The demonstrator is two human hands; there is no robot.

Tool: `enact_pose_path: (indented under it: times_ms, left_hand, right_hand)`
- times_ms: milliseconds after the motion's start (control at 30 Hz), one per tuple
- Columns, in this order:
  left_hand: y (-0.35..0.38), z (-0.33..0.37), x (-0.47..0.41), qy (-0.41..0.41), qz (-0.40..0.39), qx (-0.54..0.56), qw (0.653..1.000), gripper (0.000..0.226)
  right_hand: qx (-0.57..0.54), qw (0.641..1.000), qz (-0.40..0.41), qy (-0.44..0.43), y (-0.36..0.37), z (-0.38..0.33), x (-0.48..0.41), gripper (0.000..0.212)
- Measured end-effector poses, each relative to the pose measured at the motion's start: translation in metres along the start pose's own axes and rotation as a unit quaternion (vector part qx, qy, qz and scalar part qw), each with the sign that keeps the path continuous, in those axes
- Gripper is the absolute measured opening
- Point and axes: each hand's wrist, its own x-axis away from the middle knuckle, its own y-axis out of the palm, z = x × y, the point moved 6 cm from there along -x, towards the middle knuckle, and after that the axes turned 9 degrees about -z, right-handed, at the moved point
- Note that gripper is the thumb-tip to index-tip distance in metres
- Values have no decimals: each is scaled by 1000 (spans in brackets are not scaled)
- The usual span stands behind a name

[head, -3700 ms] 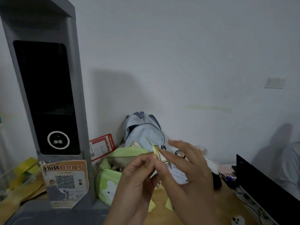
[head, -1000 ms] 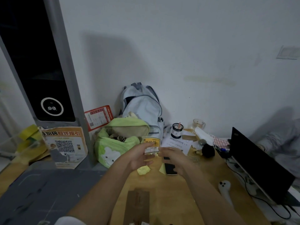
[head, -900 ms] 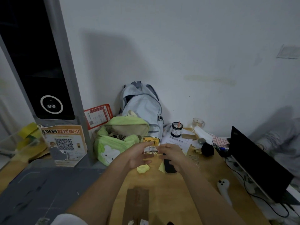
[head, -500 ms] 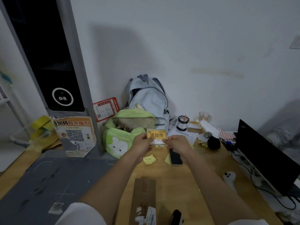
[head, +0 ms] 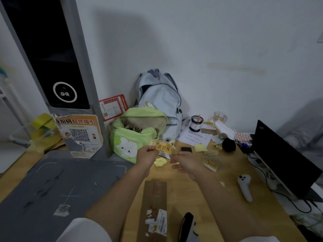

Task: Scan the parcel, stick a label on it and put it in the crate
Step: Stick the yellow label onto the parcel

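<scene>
A yellow label (head: 163,148) with black characters hangs above the wooden table (head: 206,193), printed face toward me. My left hand (head: 146,157) pinches its left edge. My right hand (head: 186,163) has its fingertips at the lower right corner, where a white backing shows. The parcel (head: 153,196), a long flat brown carton, lies on the table between my forearms. A white shipping sticker (head: 161,224) sits on its near end. A black and white handheld device (head: 187,226), likely the scanner, lies just right of the parcel. No crate is in view.
A green plush bag (head: 134,135) and a pale blue backpack (head: 160,96) stand behind the hands. A grey kiosk tower (head: 52,58) rises at left above a grey mat (head: 52,186). At right are a laptop (head: 283,159), a white controller (head: 245,186), a phone (head: 186,149) and a stack of labels (head: 210,159).
My view has tilted down, so the parcel and scanner now show. Both hands moved from near my face out over the table, and the label now faces me.
</scene>
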Motion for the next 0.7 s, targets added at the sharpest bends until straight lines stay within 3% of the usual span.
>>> enact_pose_path:
  times_ms: [167, 367, 700]
  left_hand:
    - [-11, -35, 2, -33, -8, -40, 999, 10]
    - [-29, -93, 2, -74, -2, -83, 994, 23]
    - [-43, -178, -11, -138, 5, -193, 971, 21]
  right_hand:
    - [-9, 999, -9, 47, 17, 33, -6, 6]
    - [23, 994, 60, 84, 23, 84, -18, 20]
    - [129, 979, 70, 142, 44, 164, -51, 35]
